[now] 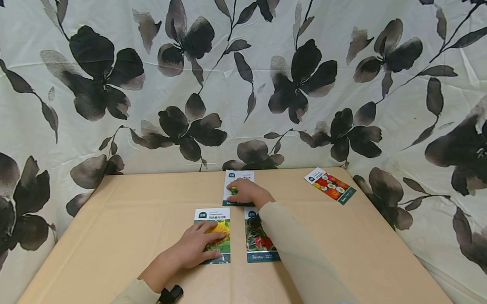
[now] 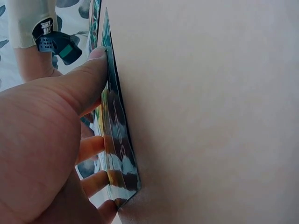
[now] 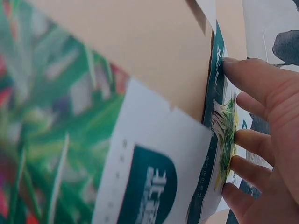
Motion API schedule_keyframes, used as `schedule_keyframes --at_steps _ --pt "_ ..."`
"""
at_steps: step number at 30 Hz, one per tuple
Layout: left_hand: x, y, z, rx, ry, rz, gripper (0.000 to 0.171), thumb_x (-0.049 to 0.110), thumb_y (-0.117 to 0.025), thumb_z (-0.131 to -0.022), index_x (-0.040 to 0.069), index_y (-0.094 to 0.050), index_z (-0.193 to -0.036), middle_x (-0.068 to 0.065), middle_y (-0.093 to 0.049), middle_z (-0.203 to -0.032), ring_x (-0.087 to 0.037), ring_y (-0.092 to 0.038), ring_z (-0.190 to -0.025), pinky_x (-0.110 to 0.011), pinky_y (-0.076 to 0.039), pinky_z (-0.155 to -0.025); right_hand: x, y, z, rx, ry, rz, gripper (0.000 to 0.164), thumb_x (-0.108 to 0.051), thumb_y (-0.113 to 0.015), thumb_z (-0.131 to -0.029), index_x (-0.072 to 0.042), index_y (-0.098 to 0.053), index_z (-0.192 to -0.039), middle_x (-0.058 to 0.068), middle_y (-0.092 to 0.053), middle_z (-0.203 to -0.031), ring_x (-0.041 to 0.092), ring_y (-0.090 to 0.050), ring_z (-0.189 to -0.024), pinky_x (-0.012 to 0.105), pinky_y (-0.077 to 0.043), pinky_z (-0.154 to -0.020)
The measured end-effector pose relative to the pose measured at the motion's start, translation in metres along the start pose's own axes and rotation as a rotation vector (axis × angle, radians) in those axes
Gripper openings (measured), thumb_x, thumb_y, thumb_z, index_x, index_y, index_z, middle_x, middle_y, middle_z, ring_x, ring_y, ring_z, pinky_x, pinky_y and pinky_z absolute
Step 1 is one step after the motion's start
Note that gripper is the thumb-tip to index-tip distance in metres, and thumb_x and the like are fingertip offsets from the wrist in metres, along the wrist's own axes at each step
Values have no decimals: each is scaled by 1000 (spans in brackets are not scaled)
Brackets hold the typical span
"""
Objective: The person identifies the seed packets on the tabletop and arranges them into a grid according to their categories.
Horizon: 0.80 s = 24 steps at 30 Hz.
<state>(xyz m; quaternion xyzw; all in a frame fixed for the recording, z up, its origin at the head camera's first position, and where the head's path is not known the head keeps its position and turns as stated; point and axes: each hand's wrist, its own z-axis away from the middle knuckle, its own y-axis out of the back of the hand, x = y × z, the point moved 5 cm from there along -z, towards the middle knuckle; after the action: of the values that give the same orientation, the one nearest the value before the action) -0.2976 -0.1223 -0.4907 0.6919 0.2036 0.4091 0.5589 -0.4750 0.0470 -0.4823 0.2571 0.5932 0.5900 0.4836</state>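
Observation:
My left hand (image 1: pixel 190 247) rests fingers spread on a seed packet with a yellow flower picture (image 1: pixel 225 245). In the left wrist view, the thumb and fingertips press the face of that packet (image 2: pixel 117 140) along its dark bottom band. Farther back, my right hand (image 1: pixel 246 192) lies across another white-topped seed packet (image 1: pixel 238 175). The right wrist view shows its fingertips touching this packet (image 3: pixel 205 172), which has a green leafy picture. Below it lies a packet with red flowers (image 1: pixel 256 243), partly covered by the right sleeve.
A fourth packet with red, orange and white blooms (image 1: pixel 331 185) lies tilted at the back right of the tan tabletop (image 1: pixel 148 195). Behind the table hangs a white cloth with dark flowers (image 1: pixel 241 80). A black wrist camera (image 1: pixel 170 296) sits on the left wrist.

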Motion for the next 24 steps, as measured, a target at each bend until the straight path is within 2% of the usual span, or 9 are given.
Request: schedule_keyframes --at_steps 7,14,24 --pt "-2 -3 -1 -13 12 13 54 45 -71 -94 24 -62 -143 -17 -46 -155 -43 -39 -142 -66 -36 -112 -10 -2 -5 -1 10 1 56 -48 -65 -99 -26 -55 -149 4 -48 -158 25 -42 -148 45 -36 -121" --pt "-2 -1 -1 4 -3 1 53 44 -72 -94 23 -63 -142 -18 -48 -153 -45 -41 -140 -67 -37 -110 -19 -3 -11 2 -6 16 57 -50 -66 -98 -28 -55 -149 3 -47 -158 24 -42 -148 45 -36 -121" --pt "-2 -2 -2 -21 18 16 54 43 -72 -94 24 -62 -143 -18 -46 -156 -45 -38 -143 -67 -35 -112 -38 -4 -16 -3 -8 8 56 -50 -67 -97 -29 -56 -148 0 -49 -157 24 -41 -149 45 -36 -122"
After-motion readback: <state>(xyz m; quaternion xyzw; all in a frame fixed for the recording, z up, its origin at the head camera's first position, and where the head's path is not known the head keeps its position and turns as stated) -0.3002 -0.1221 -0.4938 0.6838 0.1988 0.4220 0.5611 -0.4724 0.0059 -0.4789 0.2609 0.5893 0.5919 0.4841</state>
